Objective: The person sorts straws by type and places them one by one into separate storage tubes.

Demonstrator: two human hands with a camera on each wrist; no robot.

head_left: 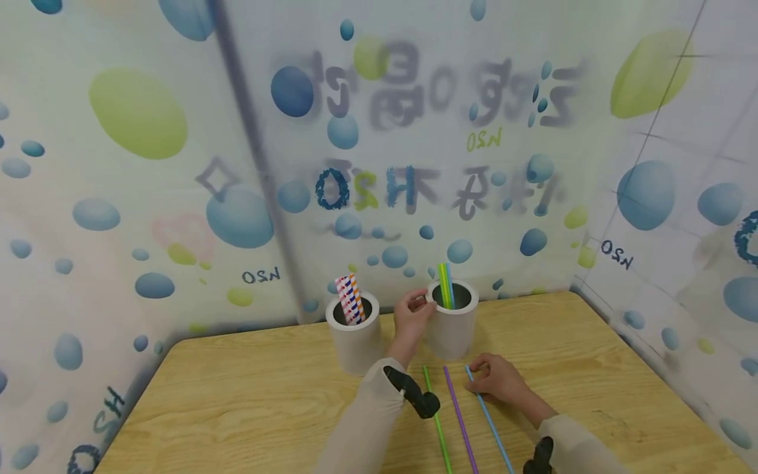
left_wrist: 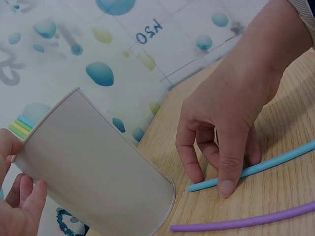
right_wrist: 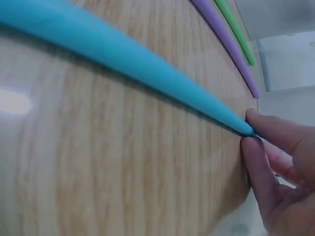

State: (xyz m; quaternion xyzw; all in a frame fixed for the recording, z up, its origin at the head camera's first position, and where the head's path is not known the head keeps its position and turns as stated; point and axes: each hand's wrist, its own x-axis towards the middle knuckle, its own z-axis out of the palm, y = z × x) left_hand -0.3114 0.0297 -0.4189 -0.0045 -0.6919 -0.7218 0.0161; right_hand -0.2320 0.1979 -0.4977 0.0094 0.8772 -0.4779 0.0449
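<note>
My left hand (head_left: 411, 317) is at the left side of the right-hand white cup (head_left: 451, 334), its fingers gripping near the rim. Inside that cup stand several plain yellow, green and blue straws (head_left: 445, 288). On the table in front, my right hand (head_left: 497, 380) pinches the far end of a blue straw (head_left: 493, 424) between thumb and fingers. The right wrist view shows the blue straw (right_wrist: 147, 66) stretched along the wood, fingertips (right_wrist: 256, 147) on its tip. To its left lie a purple straw (head_left: 459, 418) and a green straw (head_left: 439, 431), roughly side by side.
A second white cup (head_left: 355, 347) with patterned straws (head_left: 351, 301) stands to the left of my left hand. The wooden table (head_left: 249, 395) runs back to a curtain (head_left: 148, 263) printed with blue and green drops. A similar sheet hangs on the right.
</note>
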